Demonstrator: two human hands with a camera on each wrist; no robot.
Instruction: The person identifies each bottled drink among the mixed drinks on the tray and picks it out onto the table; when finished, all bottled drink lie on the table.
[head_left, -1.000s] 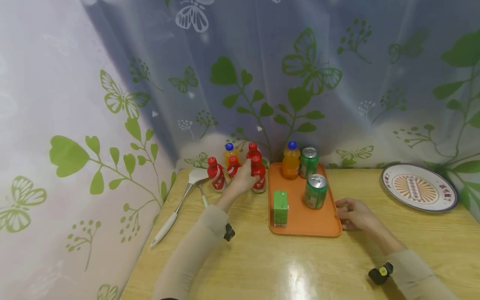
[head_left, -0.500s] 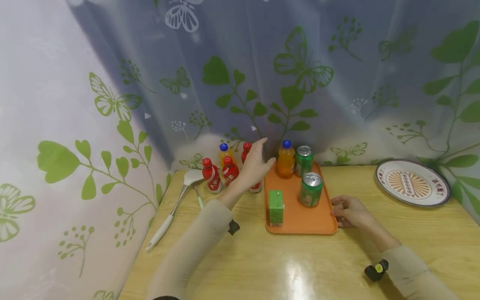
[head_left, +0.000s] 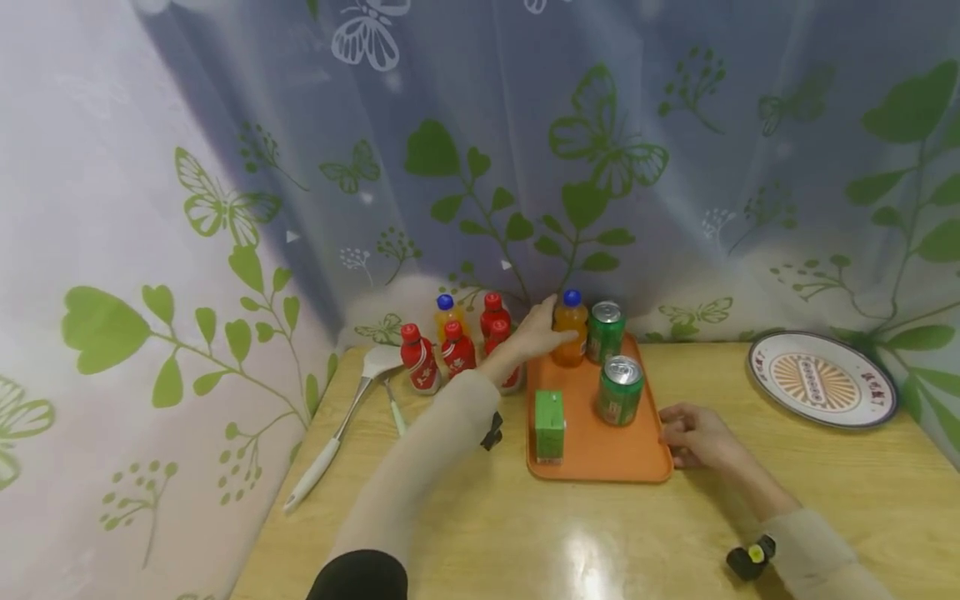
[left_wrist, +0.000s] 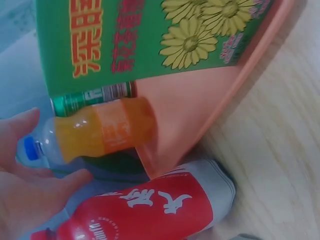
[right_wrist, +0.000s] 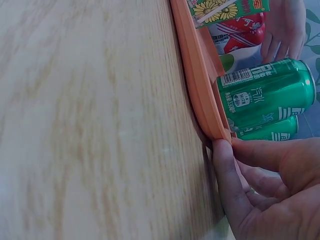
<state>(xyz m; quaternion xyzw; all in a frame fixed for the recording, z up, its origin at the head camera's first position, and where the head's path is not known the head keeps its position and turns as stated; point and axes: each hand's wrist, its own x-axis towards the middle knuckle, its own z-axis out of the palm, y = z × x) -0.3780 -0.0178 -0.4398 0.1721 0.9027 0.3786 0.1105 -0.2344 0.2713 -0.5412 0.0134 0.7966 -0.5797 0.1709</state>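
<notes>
My left hand (head_left: 536,332) reaches over the tray's back left corner with fingers and thumb spread. Between them, in the left wrist view, is the blue-capped neck of an orange drink bottle (left_wrist: 102,129), with a gap around it. The bottle stands upright on an orange tray (head_left: 600,468). My right hand (head_left: 701,437) pinches the tray's right rim between thumb and fingers, as the right wrist view shows. Also on the tray are two green soda cans (head_left: 621,392) (head_left: 606,335) and a green drink carton (head_left: 550,427).
Several red bottles (head_left: 421,362) and another blue-capped bottle (head_left: 447,315) stand left of the tray. A white-handled spatula (head_left: 324,467) and a green-handled utensil (head_left: 396,415) lie further left. A round plate (head_left: 822,381) leans at the back right by the curtain.
My left hand has let go of a red bottle left of the tray and moved right to the orange drink bottle. My right hand keeps its place on the tray rim.
</notes>
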